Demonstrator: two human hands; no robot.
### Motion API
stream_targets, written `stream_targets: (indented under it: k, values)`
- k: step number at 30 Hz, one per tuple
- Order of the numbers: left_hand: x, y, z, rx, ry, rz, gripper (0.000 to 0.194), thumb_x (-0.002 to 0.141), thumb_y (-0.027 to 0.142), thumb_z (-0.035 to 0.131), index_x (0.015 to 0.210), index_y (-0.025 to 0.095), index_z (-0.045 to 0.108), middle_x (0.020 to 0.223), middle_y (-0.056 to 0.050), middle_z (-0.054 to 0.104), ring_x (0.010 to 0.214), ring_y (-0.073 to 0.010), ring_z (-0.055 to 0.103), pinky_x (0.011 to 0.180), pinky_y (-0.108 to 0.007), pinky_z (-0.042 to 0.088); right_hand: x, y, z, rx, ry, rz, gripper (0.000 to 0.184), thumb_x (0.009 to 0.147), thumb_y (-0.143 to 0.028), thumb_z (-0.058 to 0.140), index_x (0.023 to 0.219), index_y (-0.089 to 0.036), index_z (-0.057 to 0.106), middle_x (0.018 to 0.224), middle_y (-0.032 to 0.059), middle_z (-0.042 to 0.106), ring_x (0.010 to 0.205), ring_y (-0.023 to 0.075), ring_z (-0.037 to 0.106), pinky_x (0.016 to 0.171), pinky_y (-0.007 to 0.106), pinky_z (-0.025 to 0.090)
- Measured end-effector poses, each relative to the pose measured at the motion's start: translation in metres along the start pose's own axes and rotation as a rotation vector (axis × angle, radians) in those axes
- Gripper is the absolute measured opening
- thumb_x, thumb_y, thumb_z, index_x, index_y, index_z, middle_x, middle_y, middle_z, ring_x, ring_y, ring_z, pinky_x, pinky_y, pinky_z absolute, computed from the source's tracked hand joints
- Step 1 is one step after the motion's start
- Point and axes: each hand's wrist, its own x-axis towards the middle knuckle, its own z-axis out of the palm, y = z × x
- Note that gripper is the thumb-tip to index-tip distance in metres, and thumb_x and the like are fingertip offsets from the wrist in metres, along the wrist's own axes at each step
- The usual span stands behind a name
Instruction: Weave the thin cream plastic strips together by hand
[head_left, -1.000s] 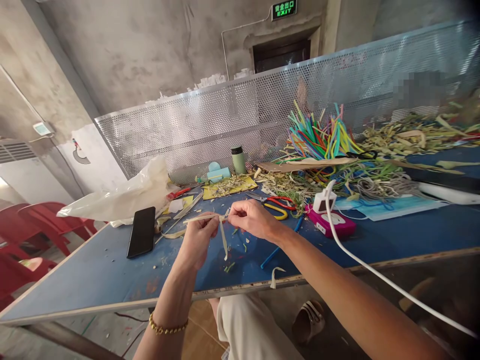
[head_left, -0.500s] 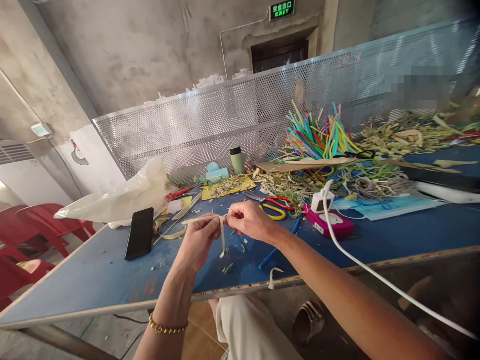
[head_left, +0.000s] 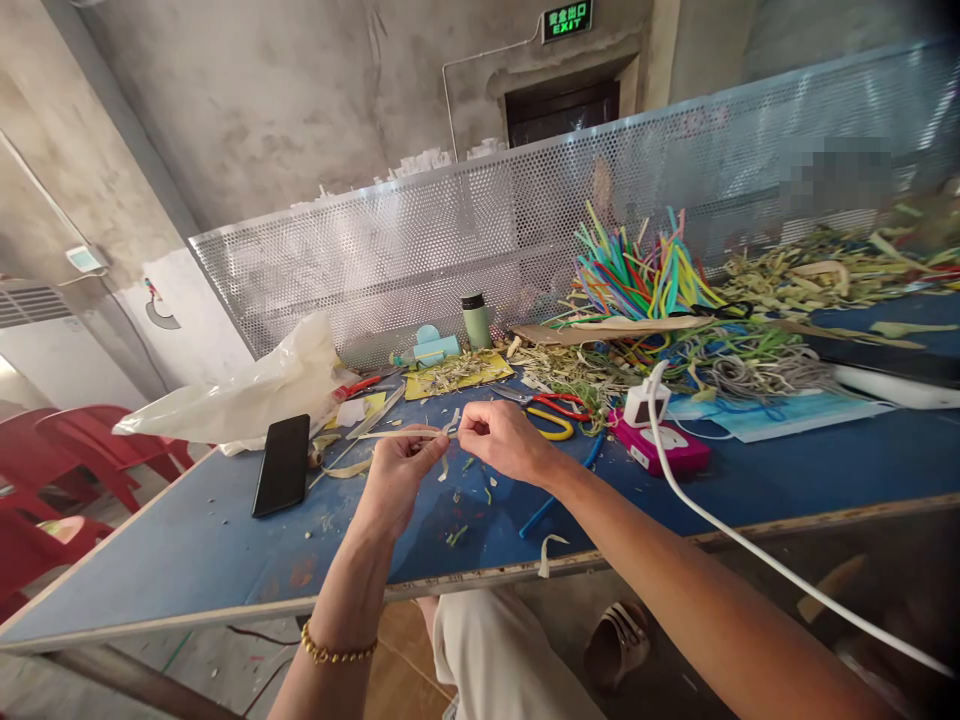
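My left hand (head_left: 401, 470) is closed in a pinch on a pale, narrow husk strip (head_left: 386, 434), which sticks out to the left past the fingers. My right hand (head_left: 499, 440) is closed close beside it, fingertips pinched at the strip's right end. Between the two hands a short pale end (head_left: 455, 416) points upward, and another hangs below. How the strip is wound there is too small to make out. Both hands are above the blue table (head_left: 187, 560). Scissors (head_left: 553, 425) with red and yellow handles lie beyond my right hand.
A black phone (head_left: 282, 466) lies left, near a plastic bag (head_left: 247, 390). Behind are a green bottle (head_left: 475, 322), husk scraps and colourful pipe cleaners (head_left: 645, 270). On the right, a white cable (head_left: 720, 520) runs from a magenta power socket (head_left: 664, 447) over the table's edge.
The strip's loose end, hanging down between my hands before, now also shows a piece pointing upward. My fingers have shifted slightly around it; both hands stay close together.
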Motion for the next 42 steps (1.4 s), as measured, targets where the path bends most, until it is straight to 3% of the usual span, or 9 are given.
stream_targets:
  k: [5,10,12,14,18,23,33,38,42]
  values:
    - [-0.001,0.004,0.0,0.055,-0.026,0.002,0.029,0.065,0.039,0.083,0.064,0.013,0.072,0.075,-0.004,0.062,0.065,-0.0125,0.047,0.059,-0.026,0.034,0.002,0.004,-0.003,-0.102,0.016,-0.079,0.014,0.078,-0.016,0.057,0.067,-0.018,0.064,0.064,0.0003,0.063,0.059,0.0123,0.051,0.059,0.024,0.033]
    - [0.002,0.003,0.0,-0.034,0.004,-0.041,0.029,0.063,0.038,0.085,0.068,0.012,0.074,0.069,-0.002,0.06,0.057,-0.0086,0.041,0.053,-0.025,0.028,0.001,-0.001,-0.009,-0.152,0.247,-0.191,0.017,0.084,-0.017,0.056,0.071,-0.017,0.067,0.076,0.0046,0.066,0.072,0.0152,0.056,0.07,0.026,0.037]
    - [0.004,0.002,0.0,-0.138,0.062,-0.063,0.03,0.06,0.037,0.086,0.066,0.012,0.072,0.065,-0.001,0.057,0.053,-0.0072,0.038,0.051,-0.025,0.026,-0.001,-0.002,-0.006,-0.138,0.216,-0.204,0.024,0.087,-0.021,0.055,0.064,-0.017,0.063,0.067,0.003,0.062,0.064,0.0136,0.051,0.064,0.026,0.034]
    - [0.004,0.0,0.002,-0.223,0.088,-0.083,0.03,0.059,0.037,0.087,0.066,0.012,0.071,0.06,0.001,0.054,0.052,-0.0074,0.04,0.051,-0.025,0.026,-0.003,-0.002,-0.001,-0.116,0.096,-0.193,0.031,0.088,-0.026,0.055,0.058,-0.017,0.059,0.061,0.0012,0.058,0.057,0.0114,0.045,0.058,0.026,0.03]
    - [0.003,-0.004,0.004,-0.271,0.079,-0.088,0.03,0.062,0.035,0.087,0.072,0.011,0.073,0.058,0.0,0.055,0.053,-0.0081,0.043,0.052,-0.024,0.027,-0.004,-0.002,0.009,-0.051,-0.006,-0.13,0.021,0.084,-0.025,0.062,0.065,-0.017,0.064,0.064,0.0002,0.061,0.057,0.0103,0.047,0.056,0.025,0.028]
    - [0.001,-0.001,0.002,-0.242,0.03,-0.067,0.028,0.064,0.033,0.086,0.072,0.01,0.073,0.059,-0.001,0.057,0.055,-0.0092,0.047,0.054,-0.025,0.032,-0.005,-0.003,0.009,-0.02,0.006,-0.078,0.015,0.078,-0.019,0.06,0.063,-0.017,0.059,0.057,-0.002,0.056,0.053,0.0092,0.044,0.053,0.023,0.027]
    - [0.002,0.009,-0.003,-0.156,0.07,-0.031,0.029,0.062,0.035,0.085,0.065,0.011,0.069,0.051,0.001,0.052,0.051,-0.009,0.043,0.051,-0.025,0.029,-0.006,-0.003,0.006,-0.024,-0.014,-0.166,0.015,0.077,-0.014,0.061,0.063,-0.016,0.059,0.057,-0.0032,0.055,0.053,0.0079,0.044,0.053,0.023,0.028]
    - [0.0,0.006,-0.001,0.069,0.008,-0.035,0.025,0.068,0.035,0.079,0.069,0.011,0.07,0.054,0.001,0.053,0.052,-0.0096,0.041,0.051,-0.024,0.03,-0.003,-0.004,-0.002,-0.01,0.186,-0.317,0.023,0.09,-0.026,0.059,0.07,-0.015,0.064,0.064,-0.0003,0.056,0.059,0.0094,0.045,0.058,0.024,0.032]
    - [0.0,-0.002,0.006,0.194,-0.105,-0.04,0.017,0.067,0.027,0.073,0.066,0.012,0.067,0.054,0.004,0.046,0.053,-0.0087,0.036,0.05,-0.024,0.025,-0.003,-0.003,0.0,-0.071,0.074,-0.364,0.007,0.084,-0.021,0.067,0.079,-0.016,0.068,0.079,0.0012,0.061,0.068,0.0102,0.053,0.063,0.023,0.035]
